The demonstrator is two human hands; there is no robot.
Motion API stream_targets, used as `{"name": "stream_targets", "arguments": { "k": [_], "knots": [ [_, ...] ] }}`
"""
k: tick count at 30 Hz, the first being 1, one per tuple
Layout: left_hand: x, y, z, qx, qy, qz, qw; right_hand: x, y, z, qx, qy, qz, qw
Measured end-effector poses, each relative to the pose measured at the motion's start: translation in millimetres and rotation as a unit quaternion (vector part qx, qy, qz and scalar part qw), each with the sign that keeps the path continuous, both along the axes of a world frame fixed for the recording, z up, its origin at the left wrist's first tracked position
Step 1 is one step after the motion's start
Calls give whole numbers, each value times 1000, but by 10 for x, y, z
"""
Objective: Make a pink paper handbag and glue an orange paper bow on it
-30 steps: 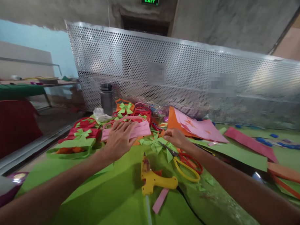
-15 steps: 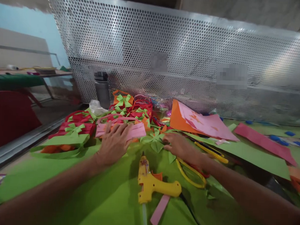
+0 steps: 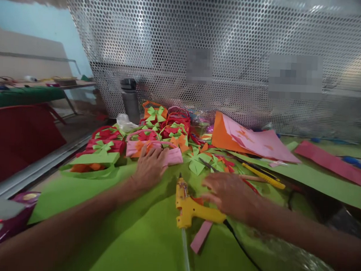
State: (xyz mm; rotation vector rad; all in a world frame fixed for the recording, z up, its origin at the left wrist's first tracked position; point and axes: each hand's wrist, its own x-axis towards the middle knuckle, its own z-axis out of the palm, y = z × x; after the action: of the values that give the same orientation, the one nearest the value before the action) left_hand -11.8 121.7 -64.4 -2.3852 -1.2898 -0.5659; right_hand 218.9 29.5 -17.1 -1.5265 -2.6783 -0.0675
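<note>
My left hand (image 3: 151, 166) lies palm down with fingers stretched over the front of a pink paper bag (image 3: 174, 156), which bears an orange bow. Beside it stand a red bag (image 3: 116, 146) with a green bow and a green bag (image 3: 92, 170). My right hand (image 3: 227, 190) is blurred and hovers at the right of the yellow glue gun (image 3: 192, 211), fingers pointing left. Dark scissor blades (image 3: 208, 165) poke out just beyond it; their handles are hidden, and whether the hand touches them I cannot tell. Green and orange paper bows (image 3: 197, 161) lie between the hands.
A grey bottle (image 3: 130, 104) stands at the back before a perforated metal panel (image 3: 172, 40). Pink and orange sheets (image 3: 257, 142) and a yellow cutter (image 3: 264, 176) lie right. The glue gun's black cord (image 3: 244, 248) trails forward, past a pink strip (image 3: 201, 237).
My right hand has drawn back from the green bow, toward me and right, now covering the yellow scissor handles. My left hand stays on the pink bag. The view has tilted down slightly.
</note>
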Motion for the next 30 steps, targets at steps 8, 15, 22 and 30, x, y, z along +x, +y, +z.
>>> {"name": "stream_targets", "arguments": {
  "k": [8, 15, 22, 30],
  "knots": [
    [3, -55, 13, -4, -5, -12, 1000, -21, -436, -136, -64, 28, -23, 997],
    [-8, -69, 38, 0, -2, -2, 1000, -155, -403, -224, -18, 84, -69, 994],
    [-17, 2, 0, -5, -6, 25, 1000, 267, -154, -130, 88, 203, -190, 956],
    [16, -45, 44, -15, -10, 45, 999, 516, 432, -286, 120, 198, -115, 966]
  ]
}}
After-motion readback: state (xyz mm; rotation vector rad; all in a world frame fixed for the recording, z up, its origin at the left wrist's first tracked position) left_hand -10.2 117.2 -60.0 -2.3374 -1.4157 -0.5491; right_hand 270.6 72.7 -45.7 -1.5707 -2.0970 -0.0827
